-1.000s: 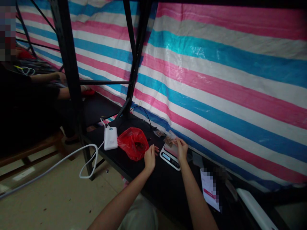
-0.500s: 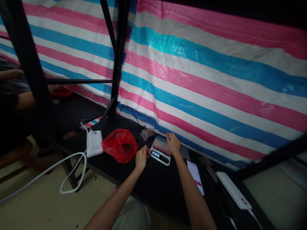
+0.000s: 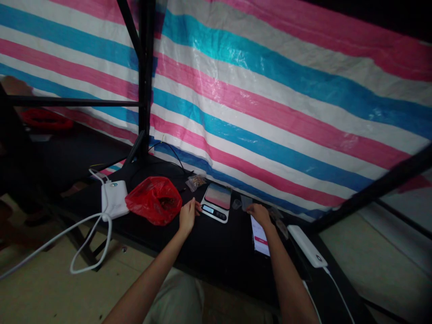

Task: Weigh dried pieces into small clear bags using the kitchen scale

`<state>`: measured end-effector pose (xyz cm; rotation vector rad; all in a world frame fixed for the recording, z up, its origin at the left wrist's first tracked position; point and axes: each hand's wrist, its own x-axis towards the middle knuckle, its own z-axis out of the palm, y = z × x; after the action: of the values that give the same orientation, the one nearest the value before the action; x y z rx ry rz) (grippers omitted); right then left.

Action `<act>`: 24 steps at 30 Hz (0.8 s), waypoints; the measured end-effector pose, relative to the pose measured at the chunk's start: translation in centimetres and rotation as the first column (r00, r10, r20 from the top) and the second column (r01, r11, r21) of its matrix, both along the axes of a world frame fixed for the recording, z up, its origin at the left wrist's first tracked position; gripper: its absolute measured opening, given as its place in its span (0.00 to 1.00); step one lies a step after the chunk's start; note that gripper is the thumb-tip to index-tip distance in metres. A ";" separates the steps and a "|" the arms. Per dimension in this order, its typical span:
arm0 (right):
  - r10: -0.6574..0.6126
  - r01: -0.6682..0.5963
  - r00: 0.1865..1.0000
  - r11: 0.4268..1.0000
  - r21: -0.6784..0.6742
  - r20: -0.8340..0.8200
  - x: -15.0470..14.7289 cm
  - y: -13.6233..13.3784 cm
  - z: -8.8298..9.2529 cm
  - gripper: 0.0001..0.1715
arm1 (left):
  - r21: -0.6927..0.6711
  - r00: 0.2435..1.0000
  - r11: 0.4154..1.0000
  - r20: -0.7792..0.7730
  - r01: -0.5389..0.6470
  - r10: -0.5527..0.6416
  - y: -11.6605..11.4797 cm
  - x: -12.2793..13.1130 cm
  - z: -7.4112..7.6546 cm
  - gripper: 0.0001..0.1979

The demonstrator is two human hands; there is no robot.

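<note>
A small digital scale (image 3: 216, 204) with a lit display lies on the black table. Just left of it is my left hand (image 3: 188, 217), fingers drawn together near the scale's edge; what they pinch, if anything, is too small to make out. My right hand (image 3: 259, 213) reaches over the top of a lit phone (image 3: 261, 240). Its closed fingertips meet the edge of a clear plastic bag (image 3: 246, 201), and whether they grip it is unclear. A red plastic bag (image 3: 153, 198) holding small dark pieces lies left of my left hand. Behind the scale rests a clear bag of small brownish pieces (image 3: 195, 182).
A white power bank (image 3: 114, 198) with a looped cable stands at the table's left edge. Another long white device (image 3: 307, 245) lies at right. A striped plastic sheet (image 3: 253, 103) and black metal posts (image 3: 145, 81) rise behind. Another person's arm is partly visible far left.
My right hand has moved off the scale's platform, rightward to the clear plastic bag. My left hand stays beside the scale. The whole view has shifted, with things appearing further left.
</note>
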<state>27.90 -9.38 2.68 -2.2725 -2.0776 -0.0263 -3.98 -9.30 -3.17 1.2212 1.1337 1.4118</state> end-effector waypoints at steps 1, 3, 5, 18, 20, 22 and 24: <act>0.008 -0.008 1.000 1.000 0.019 0.000 -0.2 0.0 -0.1 0.10 | -0.001 1.000 1.000 0.001 0.002 -0.002 0.0 0.0 0.0 0.27; 0.017 -0.017 1.000 0.998 0.066 -0.005 -0.5 0.0 -0.1 0.10 | -0.004 1.000 1.000 0.004 0.005 -0.005 -0.1 -0.1 0.2 0.26; -0.001 0.002 1.000 0.992 0.128 -0.014 -0.6 -0.1 -0.2 0.10 | -0.004 1.000 1.000 0.004 0.012 -0.012 -0.2 -0.1 0.2 0.26; -0.021 0.536 0.743 0.617 0.576 -0.669 -5.0 -2.0 1.6 0.25 | 0.095 0.974 0.994 -0.227 0.048 -0.025 -1.3 -0.2 1.5 0.21; 0.125 0.496 0.701 0.622 0.606 -0.702 -8.4 -2.8 1.2 0.23 | 0.175 0.933 0.981 -0.360 0.077 -0.009 -2.0 0.0 2.0 0.16; 0.233 0.415 0.649 0.689 0.594 -0.724 -12.5 -3.6 0.3 0.20 | 0.253 0.882 0.958 -0.472 0.138 -0.003 -2.6 0.2 2.3 0.13; 0.324 0.306 0.575 0.766 0.565 -0.751 -16.2 -4.2 -0.8 0.16 | 0.314 0.830 0.923 -0.558 0.222 -0.010 -3.0 0.3 2.3 0.10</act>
<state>11.66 -13.55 1.84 -1.3826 -1.2555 0.2391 -3.65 -12.26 -0.82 2.0303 1.1642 1.2396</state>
